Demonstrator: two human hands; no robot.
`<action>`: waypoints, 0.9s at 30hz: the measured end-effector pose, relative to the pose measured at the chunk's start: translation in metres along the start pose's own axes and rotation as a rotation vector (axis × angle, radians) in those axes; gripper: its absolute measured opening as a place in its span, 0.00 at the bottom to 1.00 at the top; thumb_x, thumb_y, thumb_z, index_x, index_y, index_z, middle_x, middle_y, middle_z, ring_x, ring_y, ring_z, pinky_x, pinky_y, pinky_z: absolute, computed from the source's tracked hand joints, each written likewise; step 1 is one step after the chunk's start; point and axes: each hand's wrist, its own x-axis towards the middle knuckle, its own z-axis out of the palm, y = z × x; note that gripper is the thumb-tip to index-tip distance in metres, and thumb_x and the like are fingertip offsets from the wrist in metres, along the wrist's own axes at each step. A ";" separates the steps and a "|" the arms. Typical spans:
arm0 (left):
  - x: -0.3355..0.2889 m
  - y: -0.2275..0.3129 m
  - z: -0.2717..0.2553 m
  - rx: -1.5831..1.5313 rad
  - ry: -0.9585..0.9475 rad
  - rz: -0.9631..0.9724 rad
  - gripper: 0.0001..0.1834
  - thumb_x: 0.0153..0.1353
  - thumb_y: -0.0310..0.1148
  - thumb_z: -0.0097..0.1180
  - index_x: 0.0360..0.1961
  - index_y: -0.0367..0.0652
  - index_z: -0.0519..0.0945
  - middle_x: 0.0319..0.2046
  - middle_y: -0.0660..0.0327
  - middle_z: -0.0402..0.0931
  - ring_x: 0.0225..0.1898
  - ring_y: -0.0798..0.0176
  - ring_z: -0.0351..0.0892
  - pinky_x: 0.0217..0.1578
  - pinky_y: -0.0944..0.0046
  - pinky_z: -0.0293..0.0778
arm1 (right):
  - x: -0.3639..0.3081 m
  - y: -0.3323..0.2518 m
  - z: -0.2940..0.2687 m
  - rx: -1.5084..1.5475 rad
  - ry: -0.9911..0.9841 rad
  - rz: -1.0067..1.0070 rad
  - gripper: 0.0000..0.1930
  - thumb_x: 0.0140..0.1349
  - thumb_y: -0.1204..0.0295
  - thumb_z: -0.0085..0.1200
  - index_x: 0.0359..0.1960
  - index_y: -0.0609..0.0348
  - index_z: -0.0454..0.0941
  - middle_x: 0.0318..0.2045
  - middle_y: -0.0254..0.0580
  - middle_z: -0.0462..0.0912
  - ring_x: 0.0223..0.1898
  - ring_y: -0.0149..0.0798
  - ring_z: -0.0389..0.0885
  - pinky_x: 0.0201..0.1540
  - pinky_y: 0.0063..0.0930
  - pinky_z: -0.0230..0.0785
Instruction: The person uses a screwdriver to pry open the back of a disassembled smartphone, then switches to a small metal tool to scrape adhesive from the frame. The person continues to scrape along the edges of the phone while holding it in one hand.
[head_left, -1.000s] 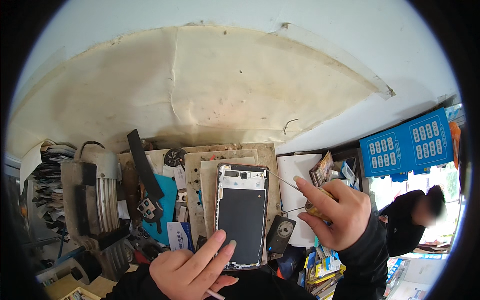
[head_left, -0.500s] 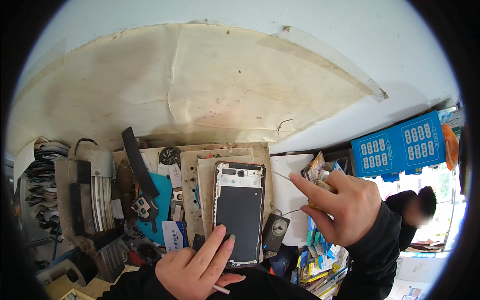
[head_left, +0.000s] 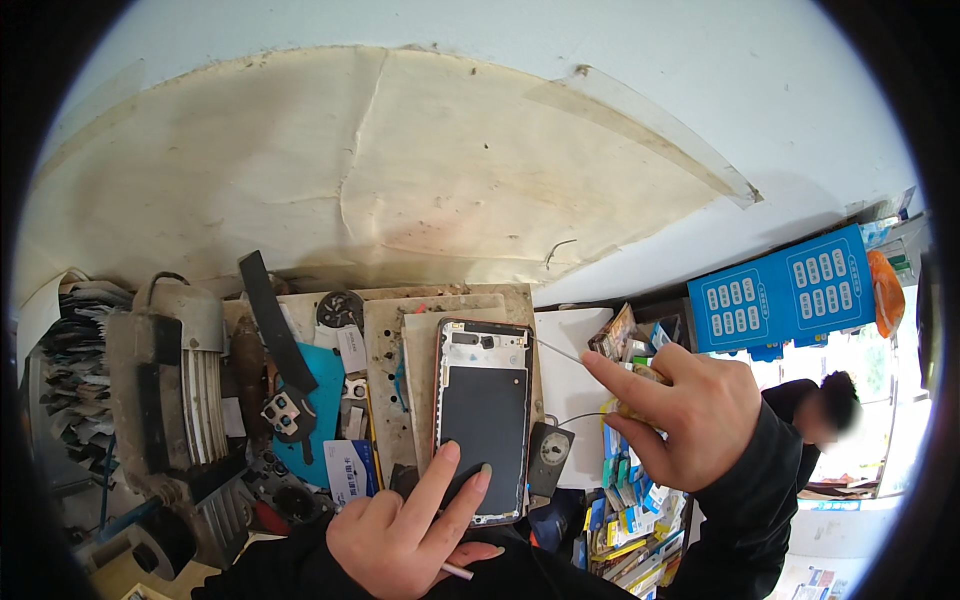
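Observation:
An opened phone frame, with a dark panel in its middle and a silvery top part, lies over boards on the bench. My left hand steadies its lower end, two fingers stretched over the panel and the thumb by the bottom edge. A thin pale stick pokes out from under that hand. My right hand is closed around a slim metal tool with a yellowish handle, index finger along the shaft. The tool's tip is at the frame's upper right corner; whether it touches cannot be told.
A small black box with a dial and a thin cable sits right of the frame. Small packets crowd the lower right. A blue mat and a bulky machine are left. Another person is at the far right.
The view has shifted slightly. The phone frame and my left hand sit a little further right, nearer the dial box. My right hand keeps nearly the same pose with the tool.

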 end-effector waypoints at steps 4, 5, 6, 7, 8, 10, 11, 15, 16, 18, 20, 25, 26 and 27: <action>0.000 0.000 0.000 -0.017 -0.002 0.001 0.31 0.63 0.68 0.58 0.50 0.56 0.92 0.55 0.55 0.85 0.17 0.68 0.66 0.18 0.69 0.60 | 0.000 0.000 0.001 0.012 0.021 -0.015 0.26 0.61 0.61 0.68 0.63 0.43 0.82 0.28 0.42 0.74 0.19 0.39 0.77 0.21 0.33 0.67; 0.000 0.000 0.000 -0.022 0.002 -0.001 0.31 0.63 0.68 0.58 0.50 0.56 0.92 0.55 0.55 0.85 0.17 0.68 0.66 0.18 0.69 0.61 | 0.000 0.000 0.001 0.013 0.019 -0.014 0.27 0.61 0.61 0.68 0.63 0.43 0.82 0.28 0.42 0.74 0.18 0.39 0.77 0.20 0.33 0.67; 0.001 0.000 0.000 -0.030 0.000 -0.003 0.31 0.63 0.68 0.58 0.50 0.56 0.92 0.55 0.55 0.85 0.17 0.68 0.67 0.18 0.69 0.61 | 0.000 0.000 0.001 0.000 -0.007 -0.001 0.27 0.61 0.61 0.68 0.63 0.43 0.82 0.28 0.42 0.74 0.18 0.39 0.77 0.20 0.33 0.66; 0.001 0.000 0.000 -0.037 -0.001 -0.006 0.30 0.63 0.67 0.59 0.50 0.56 0.92 0.56 0.54 0.85 0.17 0.67 0.67 0.18 0.69 0.61 | 0.000 0.000 0.001 0.020 0.009 -0.008 0.27 0.61 0.61 0.68 0.63 0.43 0.82 0.27 0.41 0.74 0.18 0.39 0.76 0.20 0.33 0.66; 0.001 0.000 0.000 -0.043 -0.003 -0.008 0.30 0.63 0.67 0.59 0.50 0.56 0.92 0.56 0.54 0.85 0.17 0.67 0.67 0.18 0.69 0.61 | 0.000 0.001 0.001 0.024 0.001 -0.003 0.27 0.61 0.61 0.68 0.63 0.43 0.82 0.27 0.41 0.73 0.18 0.39 0.76 0.20 0.33 0.66; 0.001 0.000 -0.001 -0.051 -0.017 -0.009 0.30 0.63 0.67 0.60 0.50 0.56 0.92 0.56 0.54 0.84 0.17 0.67 0.67 0.18 0.69 0.62 | 0.000 0.001 0.001 0.037 0.007 -0.003 0.28 0.59 0.62 0.69 0.63 0.45 0.83 0.25 0.39 0.73 0.18 0.38 0.75 0.20 0.33 0.65; 0.000 -0.001 -0.001 -0.054 -0.026 -0.011 0.30 0.63 0.67 0.60 0.50 0.56 0.92 0.56 0.54 0.84 0.17 0.67 0.67 0.18 0.69 0.62 | 0.000 0.001 0.002 0.046 0.021 -0.009 0.28 0.58 0.64 0.70 0.63 0.47 0.83 0.23 0.38 0.73 0.18 0.37 0.74 0.20 0.32 0.63; 0.001 -0.001 -0.002 -0.051 -0.025 0.001 0.30 0.62 0.66 0.60 0.51 0.56 0.92 0.57 0.54 0.84 0.17 0.66 0.68 0.18 0.69 0.63 | 0.000 0.003 0.004 0.037 0.029 -0.018 0.29 0.56 0.65 0.72 0.63 0.49 0.84 0.21 0.36 0.73 0.18 0.36 0.74 0.20 0.32 0.62; 0.001 -0.001 -0.002 -0.051 -0.024 0.001 0.30 0.62 0.66 0.60 0.51 0.56 0.92 0.57 0.54 0.84 0.17 0.66 0.68 0.18 0.69 0.63 | 0.000 0.003 0.005 0.061 0.060 -0.035 0.30 0.56 0.65 0.72 0.63 0.49 0.84 0.21 0.36 0.73 0.18 0.36 0.74 0.20 0.32 0.63; 0.001 -0.001 -0.003 -0.051 -0.031 0.002 0.30 0.62 0.66 0.61 0.51 0.55 0.92 0.57 0.54 0.84 0.17 0.66 0.68 0.19 0.69 0.63 | -0.001 0.004 0.006 0.063 0.064 -0.041 0.30 0.56 0.65 0.72 0.63 0.49 0.84 0.22 0.36 0.73 0.18 0.37 0.74 0.20 0.32 0.63; 0.001 -0.002 -0.004 -0.054 -0.048 0.005 0.30 0.62 0.66 0.61 0.52 0.55 0.92 0.58 0.54 0.83 0.17 0.66 0.68 0.19 0.69 0.64 | -0.001 0.005 0.007 0.059 0.064 -0.046 0.30 0.56 0.65 0.72 0.63 0.49 0.84 0.21 0.36 0.73 0.18 0.37 0.74 0.20 0.32 0.63; 0.001 -0.002 -0.004 -0.051 -0.051 0.015 0.30 0.62 0.66 0.61 0.52 0.55 0.92 0.58 0.53 0.83 0.17 0.66 0.68 0.19 0.68 0.64 | -0.002 0.006 0.009 0.081 0.051 -0.035 0.25 0.62 0.61 0.66 0.63 0.43 0.83 0.23 0.39 0.71 0.17 0.40 0.73 0.20 0.34 0.66; 0.001 -0.002 -0.004 -0.054 -0.057 0.018 0.30 0.63 0.66 0.61 0.52 0.55 0.92 0.58 0.53 0.83 0.17 0.66 0.68 0.19 0.68 0.64 | -0.002 0.006 0.009 0.076 0.047 -0.033 0.26 0.62 0.61 0.66 0.63 0.43 0.83 0.23 0.39 0.71 0.18 0.40 0.73 0.20 0.34 0.66; 0.001 -0.002 -0.003 -0.055 -0.048 0.015 0.30 0.63 0.66 0.61 0.52 0.55 0.91 0.59 0.53 0.83 0.17 0.66 0.69 0.19 0.68 0.64 | -0.002 0.006 0.010 0.072 0.042 -0.032 0.26 0.62 0.61 0.66 0.63 0.43 0.83 0.23 0.39 0.71 0.18 0.40 0.74 0.20 0.34 0.66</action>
